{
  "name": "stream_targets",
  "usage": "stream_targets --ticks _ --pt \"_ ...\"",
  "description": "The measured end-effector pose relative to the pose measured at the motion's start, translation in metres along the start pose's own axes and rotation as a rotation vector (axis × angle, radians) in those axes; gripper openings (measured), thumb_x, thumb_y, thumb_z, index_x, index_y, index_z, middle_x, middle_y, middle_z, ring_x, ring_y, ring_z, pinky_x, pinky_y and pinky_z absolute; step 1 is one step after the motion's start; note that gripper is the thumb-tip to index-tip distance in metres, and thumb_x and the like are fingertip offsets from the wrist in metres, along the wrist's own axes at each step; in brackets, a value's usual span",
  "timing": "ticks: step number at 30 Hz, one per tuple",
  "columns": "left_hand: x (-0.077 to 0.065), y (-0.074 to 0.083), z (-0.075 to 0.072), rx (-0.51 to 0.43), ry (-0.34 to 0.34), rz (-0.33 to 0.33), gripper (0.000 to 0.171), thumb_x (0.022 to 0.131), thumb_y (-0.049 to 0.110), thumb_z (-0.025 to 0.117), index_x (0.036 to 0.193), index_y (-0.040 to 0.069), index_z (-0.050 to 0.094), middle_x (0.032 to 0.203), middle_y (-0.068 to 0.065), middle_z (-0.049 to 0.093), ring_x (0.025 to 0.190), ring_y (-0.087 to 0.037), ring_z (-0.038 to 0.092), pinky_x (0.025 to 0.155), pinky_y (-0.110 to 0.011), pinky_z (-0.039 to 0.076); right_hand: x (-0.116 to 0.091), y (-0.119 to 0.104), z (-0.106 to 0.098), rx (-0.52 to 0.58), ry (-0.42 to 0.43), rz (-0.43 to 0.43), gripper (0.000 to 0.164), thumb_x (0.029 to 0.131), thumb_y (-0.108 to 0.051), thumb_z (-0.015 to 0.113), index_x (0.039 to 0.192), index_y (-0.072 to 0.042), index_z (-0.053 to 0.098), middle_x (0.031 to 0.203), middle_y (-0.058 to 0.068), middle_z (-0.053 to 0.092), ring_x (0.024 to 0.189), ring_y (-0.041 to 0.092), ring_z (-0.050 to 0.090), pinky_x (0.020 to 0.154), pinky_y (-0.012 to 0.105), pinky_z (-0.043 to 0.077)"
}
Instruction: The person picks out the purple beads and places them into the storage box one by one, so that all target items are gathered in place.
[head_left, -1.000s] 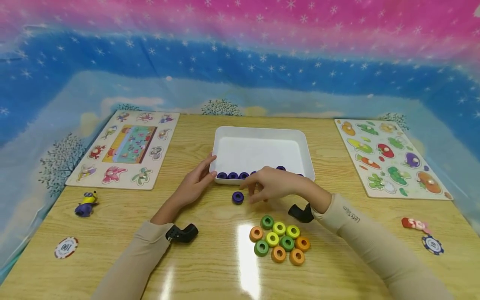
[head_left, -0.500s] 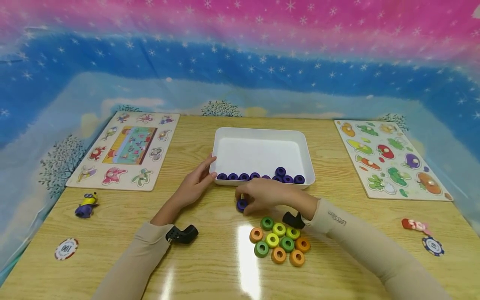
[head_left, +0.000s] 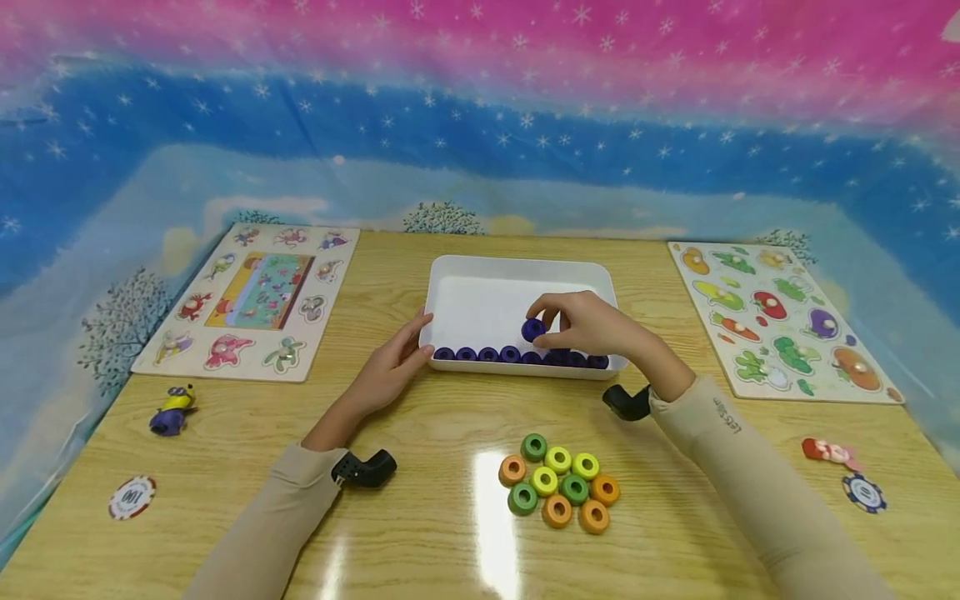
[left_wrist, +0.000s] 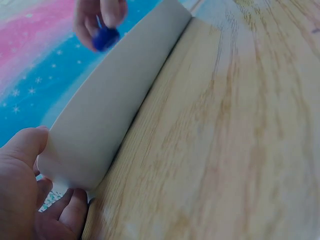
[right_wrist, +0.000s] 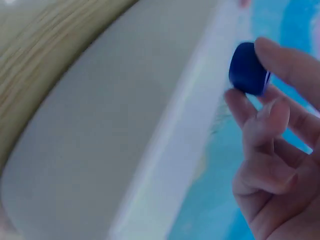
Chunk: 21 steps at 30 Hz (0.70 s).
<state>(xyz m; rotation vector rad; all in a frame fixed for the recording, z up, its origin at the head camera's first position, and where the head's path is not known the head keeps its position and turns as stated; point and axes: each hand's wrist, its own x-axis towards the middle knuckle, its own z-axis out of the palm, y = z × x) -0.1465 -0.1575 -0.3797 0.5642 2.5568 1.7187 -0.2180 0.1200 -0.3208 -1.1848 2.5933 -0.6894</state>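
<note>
A purple ring-shaped bead [head_left: 533, 330] is pinched between the thumb and fingertips of my right hand [head_left: 585, 323], held over the white tray [head_left: 517, 267]. The right wrist view shows the same bead [right_wrist: 248, 69] from its side, looking blue there. Along the tray's near wall lies a row of purple beads [head_left: 487, 355], partly hidden by my right hand at its right end. My left hand [head_left: 386, 371] grips the tray's near left corner. In the left wrist view its thumb and fingers [left_wrist: 30, 142] lie around that corner.
Several green, yellow and orange beads [head_left: 557, 483] sit grouped in front of the tray. Picture puzzle boards stand left [head_left: 247, 300] and right [head_left: 783, 317]. A minion figure [head_left: 172, 410], a small red-and-pink figure [head_left: 831, 452] and poker chips [head_left: 132, 497] lie toward the sides.
My right hand picked up the purple bead from the table before the tray and lifted it up and rightward over the tray. The left hand stays at the corner.
</note>
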Motion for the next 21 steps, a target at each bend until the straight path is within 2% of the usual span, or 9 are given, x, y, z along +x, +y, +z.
stream_targets --ticks 6,11,18,21 --pt "0.002 -0.001 0.003 -0.009 -0.008 0.005 0.045 0.089 0.012 0.043 0.13 0.001 0.028 0.137 -0.013 0.016 0.122 -0.017 0.021 0.096 -0.027 0.023 0.008 0.021 0.011 -0.051 -0.061 0.09 0.032 0.077 -0.021 0.062 0.106 -0.009 0.056 0.085 0.003 0.057 0.066 0.014 0.052 0.056 0.026 0.044" --pt "0.005 0.001 0.006 -0.006 -0.011 0.006 0.045 0.089 0.013 0.043 0.13 0.002 0.029 0.137 -0.013 0.016 0.122 -0.017 0.021 0.096 -0.028 0.023 0.009 0.025 0.015 -0.061 -0.096 0.13 0.032 0.078 -0.021 0.061 0.107 -0.01 0.056 0.082 0.001 0.057 0.073 0.017 0.051 0.061 0.028 0.044" --pt "0.002 0.001 0.004 -0.01 -0.012 0.002 0.045 0.089 0.012 0.043 0.13 0.001 0.028 0.137 -0.013 0.015 0.122 -0.017 0.02 0.097 -0.028 0.023 0.006 0.025 0.013 -0.041 -0.121 0.116 0.035 0.079 -0.021 0.059 0.112 -0.01 0.055 0.085 -0.002 0.059 0.07 0.014 0.051 0.059 0.027 0.043" --pt "-0.001 0.002 0.003 -0.02 0.001 -0.017 0.045 0.089 0.012 0.042 0.131 0.002 0.028 0.137 -0.013 0.016 0.121 -0.021 0.023 0.097 -0.032 0.024 0.001 0.026 0.009 -0.043 -0.092 0.107 0.036 0.08 -0.022 0.058 0.114 -0.011 0.054 0.087 -0.001 0.059 0.065 0.012 0.05 0.055 0.027 0.042"
